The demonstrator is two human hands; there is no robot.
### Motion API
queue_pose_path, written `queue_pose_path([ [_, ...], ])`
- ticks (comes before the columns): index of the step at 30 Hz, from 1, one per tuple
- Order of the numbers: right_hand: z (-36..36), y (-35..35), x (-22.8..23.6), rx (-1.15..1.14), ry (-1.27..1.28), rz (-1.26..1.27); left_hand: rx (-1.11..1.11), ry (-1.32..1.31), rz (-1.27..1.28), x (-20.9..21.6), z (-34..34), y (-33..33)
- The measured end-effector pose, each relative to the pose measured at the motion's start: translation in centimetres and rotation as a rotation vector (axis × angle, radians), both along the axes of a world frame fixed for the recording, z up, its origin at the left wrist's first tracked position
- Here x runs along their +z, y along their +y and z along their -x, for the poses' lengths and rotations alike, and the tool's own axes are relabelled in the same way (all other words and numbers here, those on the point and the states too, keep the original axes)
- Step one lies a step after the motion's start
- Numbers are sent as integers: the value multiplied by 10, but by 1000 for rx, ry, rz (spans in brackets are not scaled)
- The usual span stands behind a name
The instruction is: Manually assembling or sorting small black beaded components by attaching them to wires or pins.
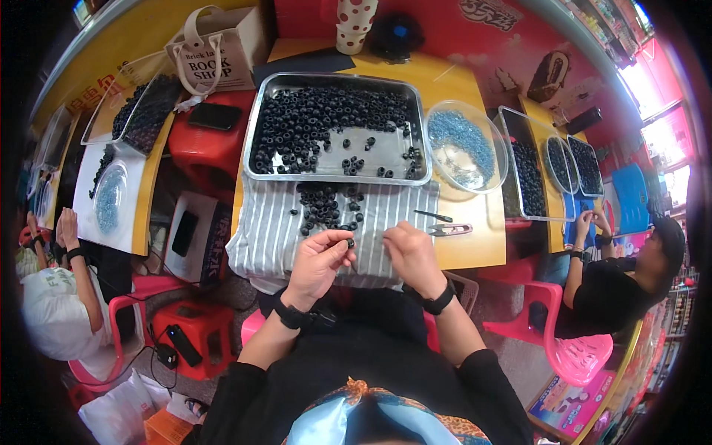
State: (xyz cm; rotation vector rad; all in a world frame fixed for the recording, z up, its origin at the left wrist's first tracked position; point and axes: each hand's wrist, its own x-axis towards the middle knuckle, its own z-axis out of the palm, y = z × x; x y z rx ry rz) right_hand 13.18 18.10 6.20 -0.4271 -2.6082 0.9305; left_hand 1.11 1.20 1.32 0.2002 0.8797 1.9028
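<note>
My left hand point(317, 265) pinches a small black bead point(350, 242) between thumb and fingertips, above a grey-and-white striped cloth point(259, 236). To its right, my right hand point(412, 257) is closed with fingertips pressed together; whatever they hold, if anything, is too small to make out. Just beyond both hands, a loose heap of black beads point(320, 205) lies on the cloth. Behind it stands a metal tray point(337, 179) with many more black beads point(319, 111). Right of the tray, a clear round bowl point(502, 165) contains small blue pieces point(461, 133).
Thread snips point(451, 230) and a thin black tool point(433, 216) lie right of the cloth. A canvas bag point(222, 48) and a phone point(214, 116) sit at the left on stools. Polka-dot cups point(354, 26) stand behind. People work at tables on both sides.
</note>
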Motion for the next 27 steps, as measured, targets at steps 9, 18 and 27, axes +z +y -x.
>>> queue_pose_path([
  [9, 1, 8, -7, -96, -87, 30, -40, -73, -3, 9, -10, 3],
  [18, -4, -10, -5, 23, 124, 797, -65, -108, -35, 8, -11, 5],
  [27, 1, -13, -21, -68, 201, 446, 18, 3, 13, 4, -18, 18],
])
